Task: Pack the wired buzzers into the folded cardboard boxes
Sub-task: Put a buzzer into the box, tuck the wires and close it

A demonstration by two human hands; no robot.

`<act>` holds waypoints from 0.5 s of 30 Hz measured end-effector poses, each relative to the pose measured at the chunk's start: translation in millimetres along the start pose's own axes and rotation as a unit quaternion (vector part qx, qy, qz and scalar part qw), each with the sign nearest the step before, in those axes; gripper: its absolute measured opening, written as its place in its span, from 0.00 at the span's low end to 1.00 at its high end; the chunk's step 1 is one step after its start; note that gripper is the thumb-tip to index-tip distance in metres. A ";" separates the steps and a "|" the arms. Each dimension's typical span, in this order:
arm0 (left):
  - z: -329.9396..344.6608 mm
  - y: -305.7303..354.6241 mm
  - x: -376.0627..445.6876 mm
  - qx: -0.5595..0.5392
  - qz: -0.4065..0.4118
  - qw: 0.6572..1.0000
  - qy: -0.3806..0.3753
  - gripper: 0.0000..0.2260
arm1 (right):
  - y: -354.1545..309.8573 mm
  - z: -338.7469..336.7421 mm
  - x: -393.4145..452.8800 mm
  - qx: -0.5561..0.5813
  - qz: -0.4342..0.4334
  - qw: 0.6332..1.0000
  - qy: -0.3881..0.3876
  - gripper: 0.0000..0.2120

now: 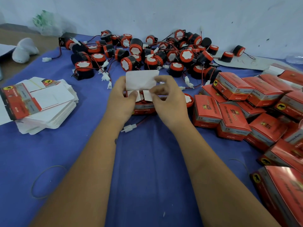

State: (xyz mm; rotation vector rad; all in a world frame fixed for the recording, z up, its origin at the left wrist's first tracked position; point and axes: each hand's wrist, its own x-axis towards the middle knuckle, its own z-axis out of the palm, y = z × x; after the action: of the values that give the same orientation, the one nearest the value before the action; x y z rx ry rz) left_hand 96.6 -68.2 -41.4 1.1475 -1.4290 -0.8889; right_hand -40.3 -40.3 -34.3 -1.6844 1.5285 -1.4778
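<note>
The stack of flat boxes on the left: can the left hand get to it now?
Probably not at once: the left hand holds the open box. The way to the flat stack over the blue cloth looks free.

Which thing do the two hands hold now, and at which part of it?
Both hold one red cardboard box at its open top: the left hand and right hand pinch the small white flaps with their fingers.

Pale wall (164, 10) behind blue cloth (147, 161).

Red box (144, 107) with open flaps, before heaped buzzers (147, 53)
</note>
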 end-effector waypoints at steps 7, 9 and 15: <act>-17.7 2.3 1.9 0.121 0.035 0.992 0.026 0.11 | 8.6 0.7 -3.4 -0.109 -0.084 0.990 -0.034 0.18; -27.8 5.6 10.1 0.071 -0.049 0.995 -0.050 0.08 | 9.8 -3.1 -2.6 -0.097 -0.053 0.993 -0.044 0.20; -36.9 2.4 3.5 0.094 0.014 0.987 -0.132 0.15 | 5.6 -10.7 -3.7 -0.081 -0.032 0.994 -0.073 0.14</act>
State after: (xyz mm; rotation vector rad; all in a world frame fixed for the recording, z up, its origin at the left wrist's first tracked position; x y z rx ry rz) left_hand 132.4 -68.7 -31.8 1.1776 -1.7726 -0.9264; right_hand -51.6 -35.2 -36.9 -1.9063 1.5625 -1.2594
